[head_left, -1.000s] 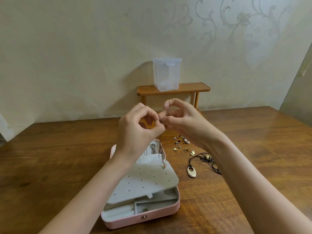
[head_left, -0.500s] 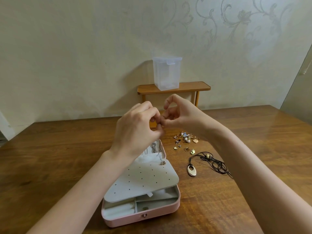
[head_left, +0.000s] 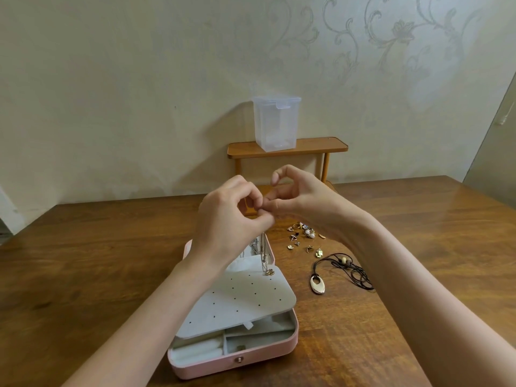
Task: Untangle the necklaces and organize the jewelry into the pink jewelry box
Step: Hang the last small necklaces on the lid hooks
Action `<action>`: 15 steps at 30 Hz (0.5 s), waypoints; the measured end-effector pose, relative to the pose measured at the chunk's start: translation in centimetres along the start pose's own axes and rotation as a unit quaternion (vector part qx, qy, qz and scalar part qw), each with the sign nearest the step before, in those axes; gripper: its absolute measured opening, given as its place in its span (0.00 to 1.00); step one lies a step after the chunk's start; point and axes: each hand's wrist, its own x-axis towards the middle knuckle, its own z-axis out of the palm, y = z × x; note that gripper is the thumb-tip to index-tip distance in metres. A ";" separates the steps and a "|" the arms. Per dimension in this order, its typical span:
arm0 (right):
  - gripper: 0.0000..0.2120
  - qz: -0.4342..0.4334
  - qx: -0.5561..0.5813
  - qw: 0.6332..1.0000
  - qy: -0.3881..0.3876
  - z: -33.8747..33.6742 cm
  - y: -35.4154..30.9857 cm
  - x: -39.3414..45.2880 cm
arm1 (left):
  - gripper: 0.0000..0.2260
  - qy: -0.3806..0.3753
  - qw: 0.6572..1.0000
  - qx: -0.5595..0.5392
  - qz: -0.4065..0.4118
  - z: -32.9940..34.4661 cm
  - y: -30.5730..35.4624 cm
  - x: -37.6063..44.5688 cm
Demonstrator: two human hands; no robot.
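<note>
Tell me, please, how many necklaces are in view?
2: a thin chain hangs from both hands' fingers over the pink box; a black cord necklace lies on the table. More may be hidden.

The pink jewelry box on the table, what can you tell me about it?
The pink jewelry box lies open on the wooden table, below the person's raised hands. Its shell is pink with a small round metal snap at the front. Inside, a pale grey panel dotted with small holes sits tilted over grey lined compartments. A thin chain hangs down onto the panel. The left forearm crosses above it.
</note>
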 end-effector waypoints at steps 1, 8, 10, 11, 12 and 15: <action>0.14 0.001 0.015 1.000 0.005 0.1 0.1 0.0 | 0.06 0.007 1.000 0.014 0.013 0.1 0.0 0.0; 0.12 0.046 0.183 0.982 0.022 0.9 1.3 0.0 | 0.05 0.025 0.999 0.018 0.037 0.1 -0.1 -0.1; 0.12 0.047 0.194 0.980 0.017 1.0 1.6 0.0 | 0.04 0.013 1.000 -0.013 0.011 0.1 -0.1 -0.2; 0.13 0.043 0.181 0.982 0.014 1.0 1.7 0.0 | 0.04 0.003 0.999 -0.031 -0.013 0.0 -0.1 -0.2; 0.13 0.037 0.161 0.986 0.008 0.9 1.7 0.0 | 0.03 -0.011 0.998 -0.047 -0.038 -0.1 -0.1 -0.2; 0.14 0.034 0.096 0.995 -0.019 0.5 0.9 -0.1 | 0.04 -0.036 0.996 -0.061 -0.056 -0.2 0.0 -0.3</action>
